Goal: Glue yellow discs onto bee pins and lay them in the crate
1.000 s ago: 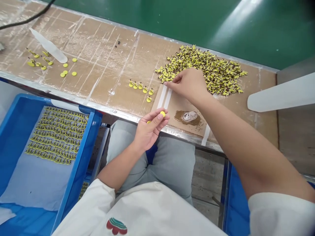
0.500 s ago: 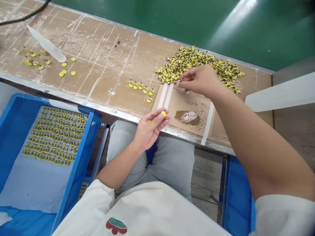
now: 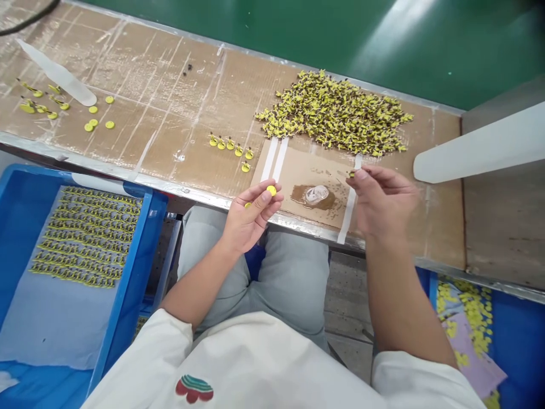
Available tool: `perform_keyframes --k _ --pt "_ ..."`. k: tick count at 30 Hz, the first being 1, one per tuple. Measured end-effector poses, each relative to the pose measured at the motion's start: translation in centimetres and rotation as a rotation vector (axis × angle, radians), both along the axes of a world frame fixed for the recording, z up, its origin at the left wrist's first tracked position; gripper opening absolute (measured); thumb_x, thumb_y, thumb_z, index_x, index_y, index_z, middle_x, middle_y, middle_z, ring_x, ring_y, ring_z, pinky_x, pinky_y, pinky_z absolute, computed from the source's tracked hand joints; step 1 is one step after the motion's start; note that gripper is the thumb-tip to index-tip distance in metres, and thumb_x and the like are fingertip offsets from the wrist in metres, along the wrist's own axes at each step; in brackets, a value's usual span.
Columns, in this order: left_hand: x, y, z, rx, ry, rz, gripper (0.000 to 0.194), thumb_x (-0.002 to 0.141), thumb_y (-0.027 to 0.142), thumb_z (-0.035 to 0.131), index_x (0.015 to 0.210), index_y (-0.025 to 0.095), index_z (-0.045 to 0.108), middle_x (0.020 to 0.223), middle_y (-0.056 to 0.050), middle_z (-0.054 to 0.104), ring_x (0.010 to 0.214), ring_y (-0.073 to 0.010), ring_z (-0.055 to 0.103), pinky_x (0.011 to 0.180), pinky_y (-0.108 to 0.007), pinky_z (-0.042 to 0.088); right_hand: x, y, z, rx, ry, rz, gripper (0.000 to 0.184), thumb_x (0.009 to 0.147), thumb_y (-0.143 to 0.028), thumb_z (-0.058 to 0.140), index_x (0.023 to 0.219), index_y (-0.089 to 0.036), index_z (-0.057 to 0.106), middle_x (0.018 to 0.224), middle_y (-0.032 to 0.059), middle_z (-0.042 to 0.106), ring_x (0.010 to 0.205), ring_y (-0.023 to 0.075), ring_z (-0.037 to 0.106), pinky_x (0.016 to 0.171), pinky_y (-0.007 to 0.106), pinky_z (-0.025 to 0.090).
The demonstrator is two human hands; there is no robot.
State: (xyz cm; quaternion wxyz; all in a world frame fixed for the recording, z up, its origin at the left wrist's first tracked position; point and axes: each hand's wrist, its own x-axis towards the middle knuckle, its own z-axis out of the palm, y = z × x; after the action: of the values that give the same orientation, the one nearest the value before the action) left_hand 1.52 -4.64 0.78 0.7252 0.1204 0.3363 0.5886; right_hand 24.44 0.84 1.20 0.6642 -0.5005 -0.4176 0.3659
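My left hand (image 3: 248, 218) hovers at the table's front edge, pinching a small yellow disc (image 3: 271, 190) between thumb and fingers. My right hand (image 3: 383, 196) is a little to the right, above the edge, its fingertips closed on a tiny yellow-and-dark piece (image 3: 352, 174). Behind both hands lies a big pile of the same yellow-and-dark pieces (image 3: 336, 111) on the cardboard-covered table (image 3: 170, 108). A short row of assembled yellow pieces (image 3: 230, 145) stands left of the pile. Between my hands sits a brown glue patch (image 3: 317, 196).
A blue tray (image 3: 128, 272) at lower left holds rows of finished pieces on grey paper. Loose yellow discs (image 3: 97, 116) and a white plastic strip (image 3: 55, 74) lie at far left. Another blue bin (image 3: 511, 335) with yellow parts is at lower right. A green conveyor belt (image 3: 340, 34) runs behind.
My right hand left the pile and drew back toward me with a small piece in its fingertips. My left hand kept the yellow disc and barely moved.
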Motion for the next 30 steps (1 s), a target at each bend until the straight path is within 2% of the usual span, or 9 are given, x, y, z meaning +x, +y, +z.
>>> perform_keyframes --k 5,9,12,17,21,26,30 --pt "0.4 0.0 -0.2 0.054 0.008 0.015 0.024 0.075 0.023 0.085 0.098 0.021 0.079 0.101 -0.001 0.079 0.085 -0.0073 0.075 0.079 -0.011 0.058 -1.9 -2.6 -1.7 0.116 -0.166 -0.091 0.019 0.072 -0.027 0.088 0.089 -0.023 0.08 0.087 0.001 0.078 0.08 0.0166 0.074 0.083 0.036 0.062" --pt "0.6 0.0 -0.3 0.064 0.046 0.026 0.024 0.076 0.025 0.085 0.098 0.022 0.079 0.103 -0.001 0.079 0.086 -0.0075 0.075 0.08 -0.011 0.058 -2.7 -3.5 -2.5 0.21 -0.304 -0.123 0.016 0.078 -0.027 0.083 0.094 -0.026 0.08 0.089 0.0008 0.078 0.081 0.0181 0.074 0.084 0.039 0.062" --pt "0.6 0.1 -0.4 0.076 0.054 0.019 0.024 0.076 0.026 0.084 0.1 0.022 0.079 0.104 -0.001 0.079 0.087 -0.0077 0.075 0.08 -0.012 0.058 -2.9 -3.7 -2.6 0.232 -0.384 -0.137 0.013 0.08 -0.028 0.081 0.093 -0.025 0.079 0.084 0.0008 0.077 0.077 0.0177 0.072 0.079 0.038 0.061" --pt "0.5 0.0 -0.4 0.04 0.089 0.031 0.022 0.078 0.025 0.082 0.1 0.022 0.079 0.105 -0.001 0.078 0.089 -0.0087 0.075 0.086 -0.015 0.058 -3.1 -3.8 -2.4 0.227 -0.402 -0.149 0.012 0.081 -0.03 0.08 0.091 -0.023 0.079 0.082 0.0025 0.077 0.072 0.0175 0.07 0.073 0.037 0.06" --pt "0.5 0.0 -0.3 0.04 0.104 0.026 0.022 0.08 0.026 0.081 0.102 0.023 0.078 0.107 -0.001 0.078 0.091 -0.0092 0.075 0.088 -0.015 0.058 -3.1 -3.8 -2.5 0.202 -0.456 -0.157 0.013 0.082 -0.034 0.08 0.089 -0.022 0.078 0.08 0.0026 0.076 0.071 0.0178 0.07 0.072 0.038 0.06" --pt "0.3 0.0 -0.3 0.059 0.055 0.02 0.022 0.079 0.026 0.082 0.1 0.022 0.079 0.105 -0.001 0.078 0.088 -0.0081 0.075 0.084 -0.013 0.058 -3.1 -3.7 -2.7 0.258 -0.429 -0.146 0.01 0.081 -0.027 0.081 0.09 -0.022 0.079 0.079 0.0031 0.075 0.071 0.0173 0.069 0.072 0.036 0.058" --pt "0.3 0.0 -0.3 0.048 0.039 0.015 0.023 0.078 0.026 0.083 0.101 0.022 0.078 0.105 -0.001 0.078 0.089 -0.0081 0.075 0.086 -0.014 0.058 -3.2 -3.6 -2.7 0.216 -0.461 -0.158 0.012 0.081 -0.032 0.08 0.088 -0.021 0.078 0.078 0.0029 0.075 0.069 0.0169 0.068 0.072 0.037 0.059"
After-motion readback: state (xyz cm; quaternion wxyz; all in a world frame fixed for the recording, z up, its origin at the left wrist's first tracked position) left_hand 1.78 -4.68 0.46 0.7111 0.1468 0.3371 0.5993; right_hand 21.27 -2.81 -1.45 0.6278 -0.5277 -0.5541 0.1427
